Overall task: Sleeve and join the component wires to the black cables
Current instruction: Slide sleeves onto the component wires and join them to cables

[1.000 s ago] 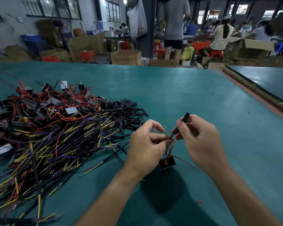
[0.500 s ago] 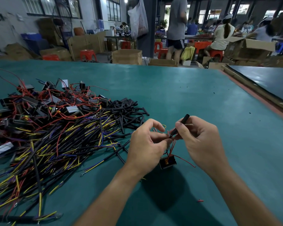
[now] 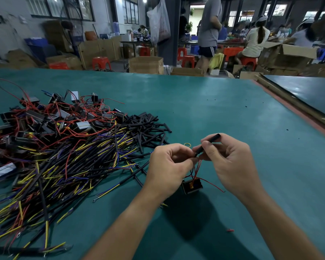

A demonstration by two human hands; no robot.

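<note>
Left half of bench (image 3: 223, 102) obstructed: tangled cables (image 3: 60, 171) toward near-left corner, components (image 3: 51, 119) behind, black sleeves (image 3: 148, 126) at the heap's right. Far edge and right side lay open, bar one red scrap (image 3: 230, 230).

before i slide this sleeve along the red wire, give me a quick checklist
1. Sleeve gripped: the right hand pinches the black sleeve. Ok.
2. Wire steadied: the left hand pinches the red wires at the sleeve's lower end. Ok.
3. Wire tip inside the sleeve: hidden by the hands. Cannot tell.
4. The component is free of the cable pile: it hangs apart, below the hands. Ok.
5. Black cable in hand for joining: cannot tell.
</note>
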